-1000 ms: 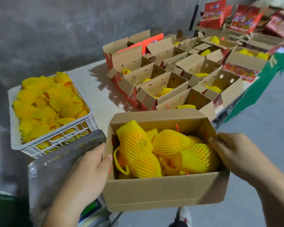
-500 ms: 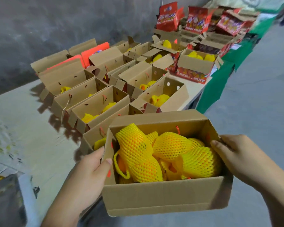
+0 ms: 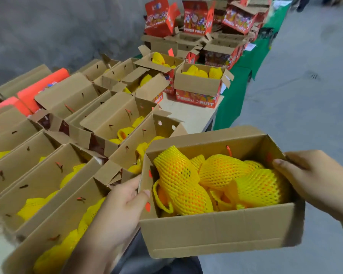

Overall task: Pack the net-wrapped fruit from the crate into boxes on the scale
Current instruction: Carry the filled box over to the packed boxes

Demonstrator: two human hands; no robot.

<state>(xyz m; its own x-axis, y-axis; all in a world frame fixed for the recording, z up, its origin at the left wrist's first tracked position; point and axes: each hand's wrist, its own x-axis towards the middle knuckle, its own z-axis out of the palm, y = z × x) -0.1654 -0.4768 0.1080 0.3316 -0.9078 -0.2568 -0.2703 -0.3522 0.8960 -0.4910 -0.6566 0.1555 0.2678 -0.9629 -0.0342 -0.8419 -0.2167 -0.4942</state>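
The left hand (image 3: 117,210) grips the left end wall of a cardboard box (image 3: 222,232), thumb hooked over the rim and resting inside, the other fingers curled out of sight beneath or behind the wall. The right hand (image 3: 313,180) holds the opposite end, thumb laid over the top edge, fingers wrapped round the outer side. Between the two hands the box hangs in the air, just beside the near edge of the table, with grey floor showing under its right half.

Inside the box lies the net-wrapped fruit (image 3: 216,180), several orange pieces in yellow foam mesh, heaped up nearly to the rim and touching one another. One tall sleeve at the left end stands higher than the rest.

To the left of the held box, rows of open boxes (image 3: 53,175) stand side by side on the table, flaps up, each with yellow netted fruit in the bottom. The nearest row touches the left forearm. Further back a box printed FRESH FRUIT (image 3: 198,89) sits on the pale table top (image 3: 188,113) with yellow fruit showing above its rim. Behind it, red printed cartons (image 3: 198,16) are stacked on more cardboard. A green cloth (image 3: 238,89) hangs down the table's right side. Beyond that is bare grey concrete floor (image 3: 305,80), and a grey wall (image 3: 57,26) runs along the back.
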